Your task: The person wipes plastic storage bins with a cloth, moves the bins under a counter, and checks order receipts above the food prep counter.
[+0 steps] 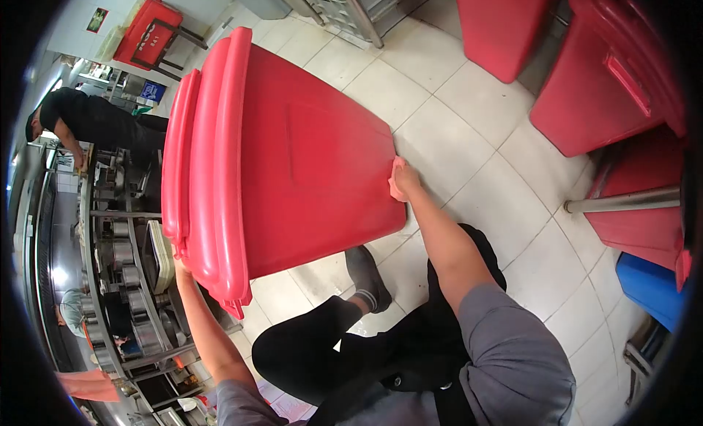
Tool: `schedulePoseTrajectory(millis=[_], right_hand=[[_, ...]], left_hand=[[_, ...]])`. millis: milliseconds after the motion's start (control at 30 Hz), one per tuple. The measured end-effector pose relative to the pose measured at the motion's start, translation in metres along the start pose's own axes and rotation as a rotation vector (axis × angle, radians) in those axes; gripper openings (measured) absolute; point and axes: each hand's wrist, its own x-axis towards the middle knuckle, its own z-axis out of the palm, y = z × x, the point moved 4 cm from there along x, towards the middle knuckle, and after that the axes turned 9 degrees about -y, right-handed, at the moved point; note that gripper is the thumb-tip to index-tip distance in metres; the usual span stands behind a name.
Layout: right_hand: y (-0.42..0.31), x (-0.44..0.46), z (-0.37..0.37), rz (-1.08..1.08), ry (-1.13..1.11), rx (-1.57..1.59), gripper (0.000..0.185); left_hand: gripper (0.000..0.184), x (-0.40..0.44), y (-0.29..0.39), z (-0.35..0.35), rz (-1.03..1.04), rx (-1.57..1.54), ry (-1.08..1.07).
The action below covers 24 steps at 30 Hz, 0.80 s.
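Note:
A large red bin point(315, 155) with its lid on fills the middle of the view, lying tilted sideways in front of my body. My right hand point(405, 181) is closed on a pink cloth point(396, 178) pressed against the bin's base edge. Near the lid's lower rim, my left hand point(180, 268) is at the bin's side, its fingers mostly hidden behind the rim. My bent knee and one dark shoe show under the bin.
More red bins point(586, 82) stand at the right, with a metal leg point(622, 200) and a blue container point(648, 287). Shelves of metal pots point(128, 272) line the left. A person in black point(95, 118) bends over a counter; another red container point(149, 34) is behind.

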Motion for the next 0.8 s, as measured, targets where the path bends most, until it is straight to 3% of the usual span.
schedulePoseTrajectory(millis=[67, 100, 200, 233, 333, 367, 400, 433, 467, 533, 567, 600, 633, 700, 733, 767, 800], right_hand=[[-0.032, 0.011, -0.013, 0.061, 0.059, -0.008, 0.034], [-0.076, 0.002, -0.036, -0.179, 0.211, -0.047, 0.031], [-0.226, -0.072, -0.122, -0.268, 0.144, 0.65, 0.037], [-0.261, -0.103, -0.144, -0.471, 0.195, 0.64, 0.038], [-0.254, -0.163, -0.166, -0.794, 0.343, 0.583, 0.039], [-0.235, -0.184, -0.16, -0.918, 0.423, 0.542, 0.04], [-0.212, -0.203, -0.148, -1.033, 0.499, 0.495, 0.042], [-0.184, -0.215, -0.131, -1.026, 0.535, 0.453, 0.045], [-0.16, -0.233, -0.114, -0.98, 0.456, 0.559, 0.045], [-0.116, -0.248, -0.069, -0.818, 0.337, 0.416, 0.046], [-0.105, -0.264, -0.065, -0.771, 0.221, 0.469, 0.046], [-0.101, -0.282, -0.063, -0.724, 0.107, 0.525, 0.047], [-0.105, -0.297, -0.065, -0.714, 0.161, 0.507, 0.047], [-0.127, -0.324, -0.065, -0.918, 0.025, 0.661, 0.045], [-0.138, -0.337, -0.068, -0.996, 0.056, 0.655, 0.045], [-0.148, -0.35, -0.07, -1.075, 0.086, 0.648, 0.046], [-0.156, -0.359, -0.076, -1.134, 0.217, 0.561, 0.047]], left_hand=[[0.036, 0.008, 0.01, 0.003, 0.038, 0.047, -0.009], [0.037, 0.014, 0.019, 0.006, 0.066, 0.073, -0.014], [0.037, 0.037, 0.053, 0.018, 0.171, 0.182, -0.026], [0.037, 0.046, 0.061, 0.021, 0.197, 0.218, -0.031], [0.035, 0.072, 0.049, 0.015, 0.326, 0.49, -0.061], [0.034, 0.081, 0.05, 0.02, 0.143, 0.129, -0.069], [0.034, 0.082, 0.068, 0.034, 0.121, 0.01, -0.053], [0.035, 0.084, 0.087, 0.048, 0.102, -0.11, -0.033], [0.036, 0.094, 0.066, 0.036, 0.051, -0.157, -0.058], [0.038, 0.099, 0.09, 0.05, 0.092, -0.161, -0.103], [0.04, 0.105, 0.094, 0.05, 0.16, -0.085, -0.149], [0.04, 0.11, 0.088, 0.047, 0.101, -0.109, -0.148], [0.04, 0.106, 0.099, 0.056, 0.076, -0.199, -0.141], [0.044, 0.111, 0.091, 0.057, 0.078, -0.281, -0.188], [0.043, 0.119, 0.085, 0.055, 0.071, -0.302, -0.293], [0.041, 0.116, 0.095, 0.063, 0.049, -0.396, -0.256], [0.044, 0.121, 0.1, 0.062, 0.153, -0.091, -0.265]])
